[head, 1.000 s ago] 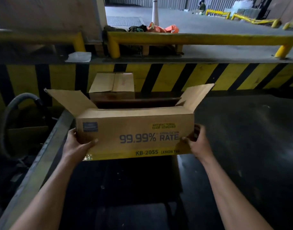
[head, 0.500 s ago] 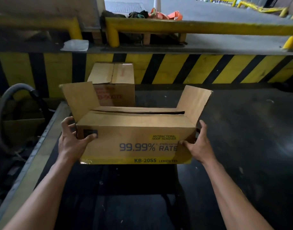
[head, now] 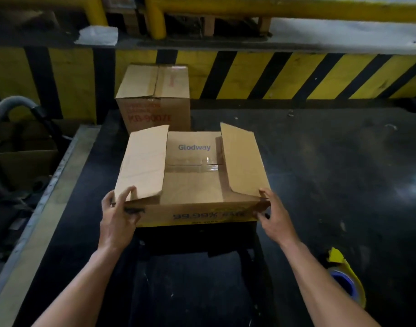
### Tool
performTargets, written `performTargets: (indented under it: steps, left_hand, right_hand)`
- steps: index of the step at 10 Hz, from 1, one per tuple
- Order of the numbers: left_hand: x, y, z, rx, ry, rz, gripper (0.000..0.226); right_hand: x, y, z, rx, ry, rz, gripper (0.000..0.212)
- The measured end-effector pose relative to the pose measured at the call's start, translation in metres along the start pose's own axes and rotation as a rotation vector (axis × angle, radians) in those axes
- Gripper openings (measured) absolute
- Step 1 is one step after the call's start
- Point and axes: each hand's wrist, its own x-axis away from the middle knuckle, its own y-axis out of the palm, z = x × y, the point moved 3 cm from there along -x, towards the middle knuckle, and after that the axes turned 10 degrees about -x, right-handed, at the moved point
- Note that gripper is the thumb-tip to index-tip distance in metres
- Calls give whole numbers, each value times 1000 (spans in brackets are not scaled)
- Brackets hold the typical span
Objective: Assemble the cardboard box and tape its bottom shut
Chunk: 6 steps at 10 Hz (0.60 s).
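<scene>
The brown cardboard box [head: 195, 185] lies on the dark table [head: 320, 185] in front of me. Its two short side flaps lean inward over the top. Between them shows a flat cardboard face printed "Glodway", with a shiny strip of clear tape along its middle seam. My left hand [head: 117, 215] grips the near left corner, fingers resting on the left flap. My right hand [head: 273, 215] holds the near right corner, just under the right flap. A yellow tape roll [head: 348, 282] with a blue core lies on the table at the lower right, beside my right forearm.
A second, closed cardboard box [head: 155, 100] stands right behind the first. A yellow-and-black striped wall [head: 273, 76] runs across the back. The table's metal edge [head: 37, 208] is on the left, with a grey hose [head: 4, 114] and clutter beyond it.
The box has come down from mid-air and now rests on the table. Its side flaps, which stood up and outward, have folded inward. My view has tilted downward.
</scene>
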Motion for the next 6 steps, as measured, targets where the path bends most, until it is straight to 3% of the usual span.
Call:
performTargets:
  steps: [2, 4, 6]
  left_hand:
    - [-1, 4, -3, -32, 48, 52, 72]
    - [-5, 7, -7, -288, 155, 27, 70]
    - [3, -6, -3, -221, 145, 8, 87]
  right_hand:
    - [0, 0, -2, -36, 60, 94, 60]
    - [2, 10, -5, 104, 47, 142, 62]
    - [16, -3, -30, 124, 57, 113, 79]
